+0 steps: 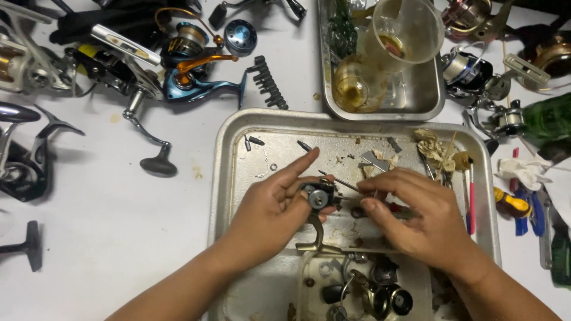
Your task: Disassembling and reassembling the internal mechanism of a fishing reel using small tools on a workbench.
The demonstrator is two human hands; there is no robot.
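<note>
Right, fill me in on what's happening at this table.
A person is working on a fishing reel over a metal tray. The left hand holds the small reel body, its foot pointing down. The right hand holds a thin tool against it. Loose reel parts sit in a small dish below. More spinning reels lie on the white table, and plastic cups stand in a second tray.

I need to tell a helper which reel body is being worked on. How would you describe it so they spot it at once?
Find the big metal tray in the middle. Above its centre, the left hand holds a small dark reel body with a round grey hub and a brass foot hanging down. Unlike the loose parts below, it is held up.
</note>
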